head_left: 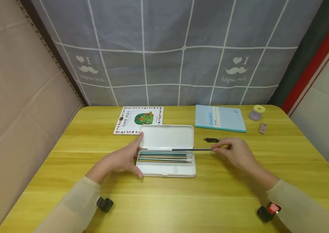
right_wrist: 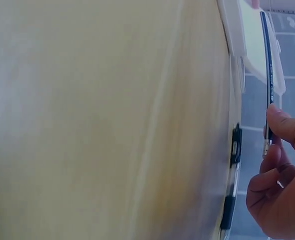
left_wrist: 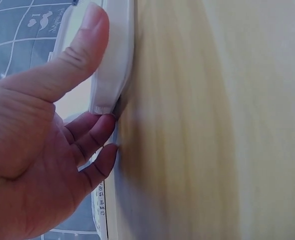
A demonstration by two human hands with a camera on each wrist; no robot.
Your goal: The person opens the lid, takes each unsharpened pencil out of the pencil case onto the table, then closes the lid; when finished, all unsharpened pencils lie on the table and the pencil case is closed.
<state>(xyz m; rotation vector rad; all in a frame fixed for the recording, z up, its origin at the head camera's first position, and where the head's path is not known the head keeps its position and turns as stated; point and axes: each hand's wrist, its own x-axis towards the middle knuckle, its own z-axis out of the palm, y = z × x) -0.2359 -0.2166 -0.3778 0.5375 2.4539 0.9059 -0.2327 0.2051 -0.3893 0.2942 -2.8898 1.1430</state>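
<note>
Two hands work at a white pencil case lying open in the middle of a yellow wooden table. On the person's left side, the left hand braces the short end of the case: the thumb rests against the edge of the raised lid and the fingers, only loosely bent, touch the end of the tray. It steadies the case rather than gripping it.

On the other side, the right hand pinches the far end of a dark pencil between thumb and fingertips. The pencil lies level, pointing toward the left hand, its tip over the hinge line between lid and tray, just above the case.

Inside the tray, a row of pencils lies side by side along the back compartment.

Just beyond the right hand, a small black clip-like object sits on the table. Farther back are a picture book with a green drawing on its cover, a light blue notebook, a small round container with a yellow lid, and a small brownish eraser. A grey checked cloth hangs behind the table.
</note>
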